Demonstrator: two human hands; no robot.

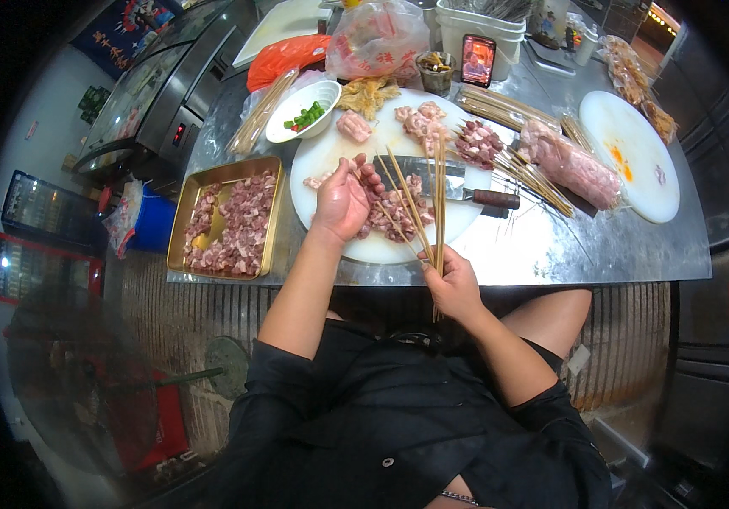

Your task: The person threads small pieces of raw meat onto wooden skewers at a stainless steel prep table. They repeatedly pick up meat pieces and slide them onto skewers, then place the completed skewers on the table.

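My right hand (451, 280) is closed around a bunch of bamboo skewers (440, 210) that point up over the near right edge of the round white cutting board (332, 149). Palm up above the board's left part, my left hand (348, 198) has its fingers curled; whether a piece of meat is in them cannot be told. Beside it lies a pile of diced raw meat (399, 219). A cleaver (453, 178) with a dark handle rests across the board behind the skewers. Threaded meat skewers (479, 145) lie at the board's right edge. More diced meat (243, 216) fills much of a gold-coloured metal tray (176, 238).
Left behind the board stands a white bowl (275, 132) with chopped green pepper. A phone (477, 60), a glass of cigarette butts (435, 73) and a white bucket (479, 25) stand farther back. At right lie wrapped meat (571, 165) and a second board (647, 140).
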